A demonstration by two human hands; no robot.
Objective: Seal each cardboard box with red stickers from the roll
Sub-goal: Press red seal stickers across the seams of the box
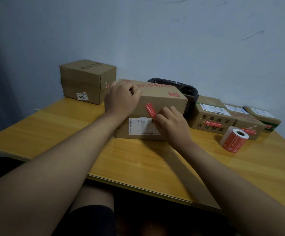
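Two hands work on a cardboard box [162, 101] at mid-table [70, 130]: the right hand [171, 124] presses a red sticker [150, 109] onto its near face with curled fingertips; the left hand [121, 97] curls over the box's top left edge. Right of them lies the sticker roll [234, 139]; three stickered boxes [213, 116] stand behind it, another box [87, 80] far left.

A wooden table [53, 126] with a yellow top carries everything. On it stand a big cardboard box [164, 103] in the middle, another box [85, 79] at the far left, three smaller boxes [213, 120] in a row at the right, and a sticker roll [233, 139] lying on its side near them.
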